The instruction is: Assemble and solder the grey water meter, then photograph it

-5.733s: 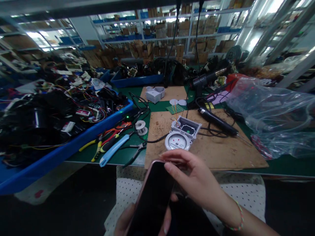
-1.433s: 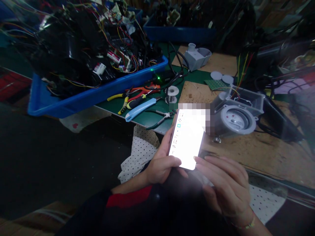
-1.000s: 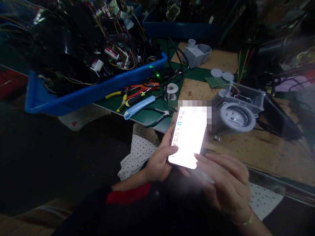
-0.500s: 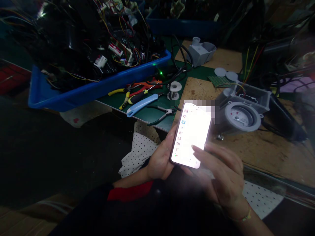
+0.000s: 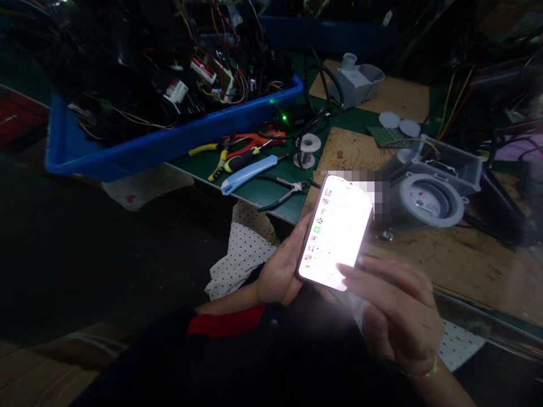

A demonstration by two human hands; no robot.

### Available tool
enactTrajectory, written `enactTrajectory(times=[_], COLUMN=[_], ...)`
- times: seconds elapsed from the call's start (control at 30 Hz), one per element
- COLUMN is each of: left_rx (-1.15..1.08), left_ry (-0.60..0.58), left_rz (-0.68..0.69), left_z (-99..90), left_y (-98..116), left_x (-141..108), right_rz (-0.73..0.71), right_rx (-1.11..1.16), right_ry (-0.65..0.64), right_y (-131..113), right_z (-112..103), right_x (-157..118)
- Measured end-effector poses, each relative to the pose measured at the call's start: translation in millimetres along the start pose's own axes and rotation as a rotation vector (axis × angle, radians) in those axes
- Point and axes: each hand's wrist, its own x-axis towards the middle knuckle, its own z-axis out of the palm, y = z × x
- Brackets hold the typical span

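A smartphone (image 5: 335,232) with a bright white screen lies tilted in my left hand (image 5: 282,271), whose fingers wrap round its left edge and underside. Small icons run down the left side of the screen, but the text is too washed out to read. My right hand (image 5: 403,311) holds nothing; its index finger points at the lower part of the screen, the other fingers loosely bent. Whether the fingertip touches the glass I cannot tell. Beyond the phone, a grey plastic housing with a round opening (image 5: 430,200) rests on a wooden board (image 5: 352,150).
A blue bin (image 5: 169,144) full of wired black parts stands at the left. Before it lie pliers (image 5: 282,192), a blue-handled cutter (image 5: 250,174), a screwdriver (image 5: 241,161) and a solder spool (image 5: 306,150). A green circuit board (image 5: 386,137) and another grey housing (image 5: 356,85) sit farther back.
The list on the phone screen has scrolled. My right hand has shifted slightly right and down, its index fingertip now lower on the screen. My left hand still holds the phone.
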Motion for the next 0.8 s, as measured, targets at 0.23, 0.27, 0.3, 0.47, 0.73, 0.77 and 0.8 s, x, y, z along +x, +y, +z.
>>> enactTrajectory(times=[0.23, 0.27, 0.3, 0.47, 0.73, 0.77, 0.8], left_rx=[0.022, 0.021, 0.020, 0.027, -0.033, -0.032, -0.031], left_ry=[-0.041, -0.061, -0.084, -0.075, -0.007, -0.006, -0.005], left_rz=[-0.036, -0.065, -0.090, -0.106, -0.029, -0.034, -0.038], left_z=[0.3, -1.7, -3.8, -5.5, 3.4, 3.1, 2.7], left_y=[2.6, 2.9, 3.3, 4.1, -0.4, -0.9, -1.3], left_x=[-0.7, -1.0, -1.2, -1.5, -1.6, -1.5, -1.4], right_rz=[0.135, 0.168, 0.192, 0.170, -0.008, -0.001, 0.008], right_rx=[-0.099, -0.116, -0.126, -0.085, 0.004, 0.004, 0.001], right_ry=[0.056, 0.070, 0.076, 0.098, -0.025, -0.017, -0.009], right_y=[8.5, 10.6, 12.2, 10.6, 3.1, 3.1, 3.4], right_z=[8.1, 9.1, 9.6, 6.3, -1.4, -1.2, -0.8], right_x=[0.7, 0.6, 0.4, -2.5, -5.1, -4.7, -4.3])
